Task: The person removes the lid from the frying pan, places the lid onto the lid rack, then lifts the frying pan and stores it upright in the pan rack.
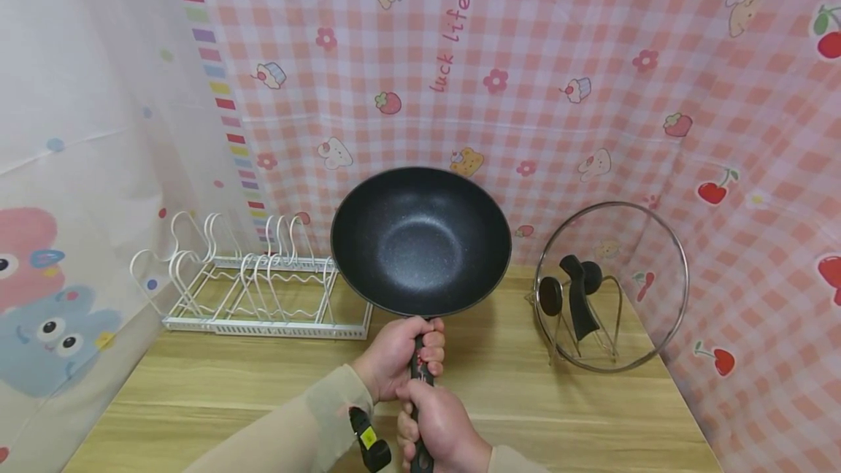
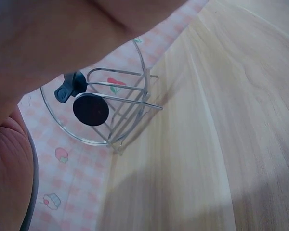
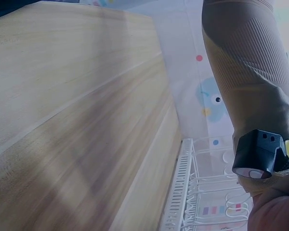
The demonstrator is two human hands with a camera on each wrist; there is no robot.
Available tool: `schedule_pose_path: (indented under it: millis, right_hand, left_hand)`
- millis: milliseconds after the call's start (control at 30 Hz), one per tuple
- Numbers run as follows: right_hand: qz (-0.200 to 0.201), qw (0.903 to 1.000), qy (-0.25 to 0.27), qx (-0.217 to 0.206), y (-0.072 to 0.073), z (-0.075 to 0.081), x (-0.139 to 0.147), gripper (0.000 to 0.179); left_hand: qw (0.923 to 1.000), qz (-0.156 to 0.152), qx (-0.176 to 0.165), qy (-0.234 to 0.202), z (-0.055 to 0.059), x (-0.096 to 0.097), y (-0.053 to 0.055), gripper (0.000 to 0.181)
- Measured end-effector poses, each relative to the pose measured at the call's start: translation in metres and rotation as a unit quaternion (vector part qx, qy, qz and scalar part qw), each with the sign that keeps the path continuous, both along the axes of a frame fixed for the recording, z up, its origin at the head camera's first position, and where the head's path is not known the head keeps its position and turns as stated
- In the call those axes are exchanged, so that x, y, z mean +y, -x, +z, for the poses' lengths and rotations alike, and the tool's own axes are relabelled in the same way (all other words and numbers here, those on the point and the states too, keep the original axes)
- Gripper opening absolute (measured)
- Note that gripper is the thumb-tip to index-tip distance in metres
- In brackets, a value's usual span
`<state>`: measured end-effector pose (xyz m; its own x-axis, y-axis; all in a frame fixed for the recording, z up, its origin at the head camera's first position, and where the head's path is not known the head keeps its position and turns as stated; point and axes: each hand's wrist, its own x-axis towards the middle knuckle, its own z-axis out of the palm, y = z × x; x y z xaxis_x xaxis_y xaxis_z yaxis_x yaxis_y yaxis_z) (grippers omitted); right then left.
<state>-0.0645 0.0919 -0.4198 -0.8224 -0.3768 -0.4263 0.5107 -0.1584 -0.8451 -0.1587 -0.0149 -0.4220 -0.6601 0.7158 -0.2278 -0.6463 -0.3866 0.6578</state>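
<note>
A black wok (image 1: 420, 247) is held up over the table in the head view, its dark inside facing the camera. My left hand (image 1: 397, 356) grips its handle (image 1: 422, 367) close to the pan. Lower on the same handle, my right hand (image 1: 443, 425) has its fingers wrapped around the grip. In the left wrist view the left hand (image 2: 9, 168) fills the upper left, and only a thin dark edge of the wok shows beside it. The right wrist view catches part of the left hand (image 3: 274, 214) and its sleeve; the wok is outside it.
A white wire rack (image 1: 263, 328) with upright loops stands on the wooden table (image 1: 315, 385) at left. At right, a glass lid (image 1: 683, 261) with a black handle leans in a metal stand (image 1: 617, 320). Patterned cloth (image 1: 558, 35) hangs behind and at the sides.
</note>
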Motion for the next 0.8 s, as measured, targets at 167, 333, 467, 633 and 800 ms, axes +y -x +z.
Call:
schedule_pose_path:
  millis: [167,333,467,633,800]
  right_hand:
    - [0.006,1.0000,0.004,-0.004,0.0004,0.0012,-0.0005,0.020]
    - [0.009,1.0000,0.001,-0.003,0.0009,0.0006,-0.0014,0.020]
    - [0.010,0.9999,0.001,-0.004,0.0017,0.0004,-0.0021,0.021]
    - [0.008,1.0000,0.000,-0.002,0.0019,0.0017,-0.0036,0.020]
    - [0.006,1.0000,0.003,-0.004,0.0018,0.0021,-0.0049,0.020]
  left_hand:
    - [1.0000,0.000,0.004,0.000,0.0018,-0.0016,-0.0003,0.016]
    - [1.0000,-0.002,0.007,-0.004,0.0034,-0.0033,-0.0003,0.016]
    - [0.9999,-0.003,0.009,-0.007,0.0046,-0.0046,-0.0001,0.016]
    - [0.9999,-0.001,0.008,-0.011,0.0055,-0.0062,0.0006,0.017]
    - [0.9999,0.000,0.008,-0.012,0.0066,-0.0076,0.0006,0.017]
